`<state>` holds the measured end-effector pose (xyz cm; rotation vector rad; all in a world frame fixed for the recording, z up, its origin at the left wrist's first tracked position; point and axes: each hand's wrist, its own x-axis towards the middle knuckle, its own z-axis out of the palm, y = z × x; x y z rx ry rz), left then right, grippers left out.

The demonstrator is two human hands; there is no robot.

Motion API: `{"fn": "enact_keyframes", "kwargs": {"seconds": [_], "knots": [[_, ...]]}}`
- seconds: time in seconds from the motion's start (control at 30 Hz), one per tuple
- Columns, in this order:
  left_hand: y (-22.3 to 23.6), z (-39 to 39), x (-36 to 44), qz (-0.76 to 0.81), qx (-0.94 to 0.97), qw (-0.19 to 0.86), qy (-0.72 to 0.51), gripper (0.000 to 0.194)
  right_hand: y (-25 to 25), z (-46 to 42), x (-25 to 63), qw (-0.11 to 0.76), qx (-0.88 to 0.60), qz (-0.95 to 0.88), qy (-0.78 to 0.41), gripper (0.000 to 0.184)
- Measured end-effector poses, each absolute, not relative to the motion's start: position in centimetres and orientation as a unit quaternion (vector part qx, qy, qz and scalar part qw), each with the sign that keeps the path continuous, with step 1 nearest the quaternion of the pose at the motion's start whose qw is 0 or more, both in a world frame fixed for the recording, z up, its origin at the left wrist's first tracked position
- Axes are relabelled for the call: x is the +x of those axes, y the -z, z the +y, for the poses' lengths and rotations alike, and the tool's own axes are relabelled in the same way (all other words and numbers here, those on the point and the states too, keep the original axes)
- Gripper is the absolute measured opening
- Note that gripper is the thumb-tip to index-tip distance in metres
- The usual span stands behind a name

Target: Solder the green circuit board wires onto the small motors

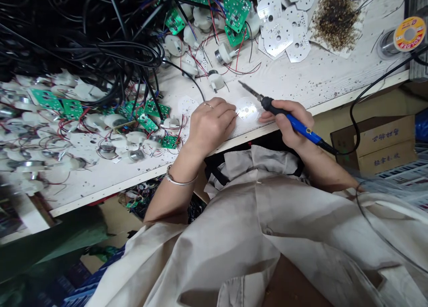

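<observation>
My right hand is closed around the blue handle of a soldering iron. The iron's metal tip points up and left, above a white LED board near the table's front edge. Curled fingers of my left hand rest at the left side of that board. What they hold, if anything, is hidden under the hand. A black cable runs down to the back of my left hand. Another white board lies partly behind it. Farther back is a small white-capped motor with thin wires.
Black cables, green circuit boards and wired motors crowd the left and back. Several white LED boards are stacked near brown debris. A solder spool stands at right. The iron's cord loops past the table edge above a cardboard box.
</observation>
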<state>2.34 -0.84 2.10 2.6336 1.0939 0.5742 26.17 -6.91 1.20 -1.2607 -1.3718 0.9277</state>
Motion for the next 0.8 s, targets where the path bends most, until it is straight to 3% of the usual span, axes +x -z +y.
{"fn": "enact_keyframes", "kwargs": {"seconds": [0.2, 0.5, 0.8], "knots": [[-2.2, -0.3, 2.1, 0.351, 0.91, 0.118, -0.186, 0.02, -0.9, -6.3, 26.3, 0.57, -0.52, -0.477, -0.421, 0.036], [-2.1, -0.5, 2.2, 0.343, 0.913, 0.082, -0.205, 0.02, -1.4, -6.0, 26.3, 0.52, -0.531, -0.486, -0.46, 0.038], [-2.1, -0.5, 2.0, 0.346, 0.911, 0.11, -0.198, 0.019, -1.6, -5.8, 26.4, 0.498, -0.543, -0.49, -0.466, 0.043]]}}
